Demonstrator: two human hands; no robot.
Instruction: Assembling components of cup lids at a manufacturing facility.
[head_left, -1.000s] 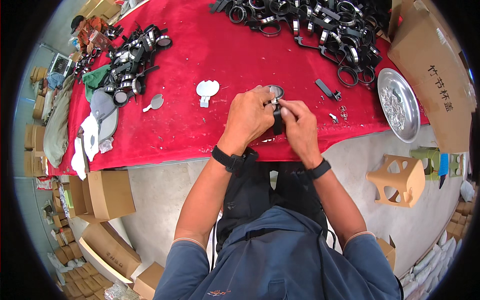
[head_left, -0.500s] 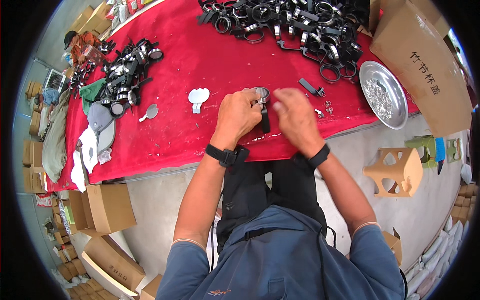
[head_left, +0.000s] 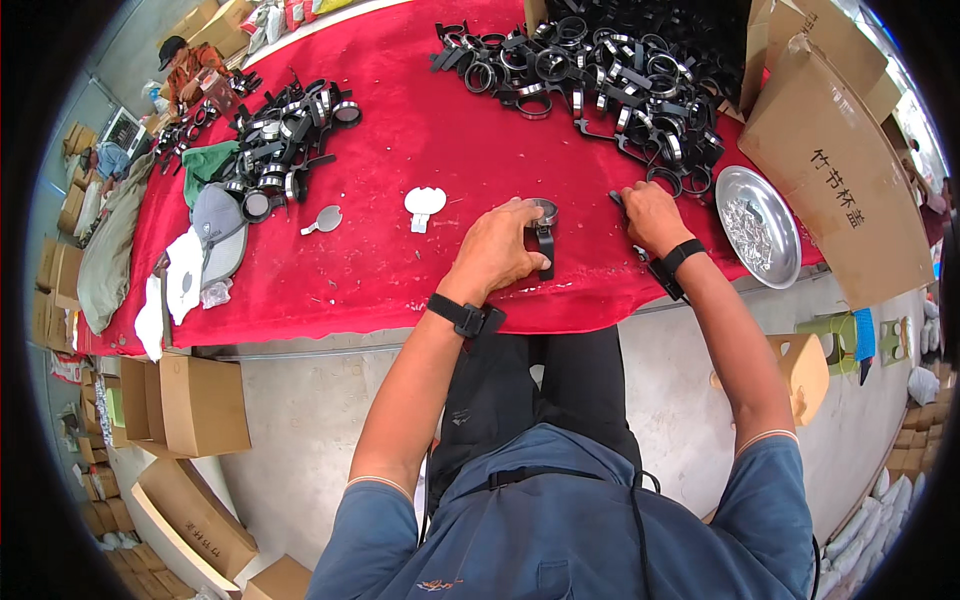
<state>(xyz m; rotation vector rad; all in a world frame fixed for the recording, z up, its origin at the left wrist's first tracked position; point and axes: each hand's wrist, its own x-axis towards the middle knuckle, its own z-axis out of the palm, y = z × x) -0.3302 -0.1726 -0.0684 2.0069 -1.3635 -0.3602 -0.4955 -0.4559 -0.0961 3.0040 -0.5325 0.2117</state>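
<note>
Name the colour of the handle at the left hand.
The handle is black, clearest in the head view.

The table [head_left: 385, 110] is covered with a red cloth [head_left: 360, 275]. On its left part lie a heap of black and silver rings [head_left: 290, 140], a green rag [head_left: 206, 166], a grey cap [head_left: 215, 217] and a white cloth [head_left: 184, 280], and toward the middle there are two flat discs with tabs, a smaller grey disc [head_left: 328, 219] and a larger white disc [head_left: 426, 202]. At the right lies a bigger heap of similar rings [head_left: 625, 85], with a shallow metal dish [head_left: 739, 184] near it.
</note>
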